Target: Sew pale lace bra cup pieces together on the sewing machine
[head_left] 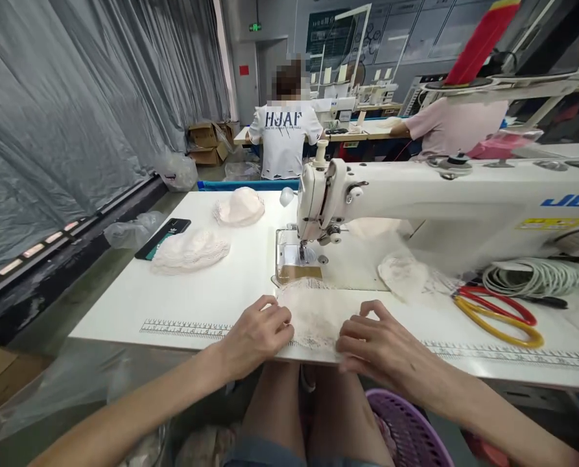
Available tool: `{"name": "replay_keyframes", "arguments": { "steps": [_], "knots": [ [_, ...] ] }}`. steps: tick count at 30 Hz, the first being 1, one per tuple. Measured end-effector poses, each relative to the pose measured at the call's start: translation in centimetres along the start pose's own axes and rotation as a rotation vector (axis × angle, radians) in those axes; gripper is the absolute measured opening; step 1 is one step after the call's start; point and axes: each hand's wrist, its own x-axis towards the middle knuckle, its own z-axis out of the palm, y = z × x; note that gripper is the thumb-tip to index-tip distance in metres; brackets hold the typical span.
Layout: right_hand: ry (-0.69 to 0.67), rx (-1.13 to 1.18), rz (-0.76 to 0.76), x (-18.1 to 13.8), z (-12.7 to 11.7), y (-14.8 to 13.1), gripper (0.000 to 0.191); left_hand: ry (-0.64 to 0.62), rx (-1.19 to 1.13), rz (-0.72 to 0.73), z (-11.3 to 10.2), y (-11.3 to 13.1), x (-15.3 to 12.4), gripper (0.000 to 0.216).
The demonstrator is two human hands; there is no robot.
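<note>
A cream lace fabric piece [316, 314] lies on the white table just in front of the sewing machine's [318, 201] needle plate. My left hand [261, 329] is closed, its fingers pinching the left edge of the lace. On the other side my right hand [377, 340] has curled fingers gripping the right edge near the table's front. The far edge of the piece reaches the brown patch by the presser foot [303, 251]; its top surface shows between my hands.
To the left are a lace stack [192, 251], a padded cup [241, 206] and a dark phone-like packet [163, 239]. Another lace piece [406, 275], red and yellow scissors [498, 316] and coiled cord [537, 277] lie right. Below stands a purple basket [415, 428]. Two people sit ahead.
</note>
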Motion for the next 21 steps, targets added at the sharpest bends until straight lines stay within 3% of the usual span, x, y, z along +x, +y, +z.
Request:
{"name": "replay_keyframes", "arguments": {
  "steps": [4, 7, 12, 16, 21],
  "knots": [
    [0.046, 0.126, 0.057, 1.2, -0.7, 0.1, 0.021, 0.011, -0.013, 0.047, -0.5, 1.2, 0.3, 0.022],
    [0.130, 0.073, 0.090, 3.0, 0.7, 0.5, 0.020, 0.039, -0.024, 0.035, -0.1, 1.6, 0.5, 0.018],
    [0.099, 0.037, 0.132, 3.9, 2.3, 0.2, 0.024, 0.134, -0.112, -0.036, 1.2, 1.8, -0.1, 0.016],
    [0.122, 0.349, 0.175, 3.7, 1.5, 0.0, 0.019, 0.157, -0.185, -0.057, 1.9, 1.5, -0.8, 0.014],
    [0.064, 0.714, 0.045, 4.5, 1.6, 0.2, 0.015, 0.128, -0.247, -0.072, 2.3, 1.3, -1.0, 0.014]
  ]
}}
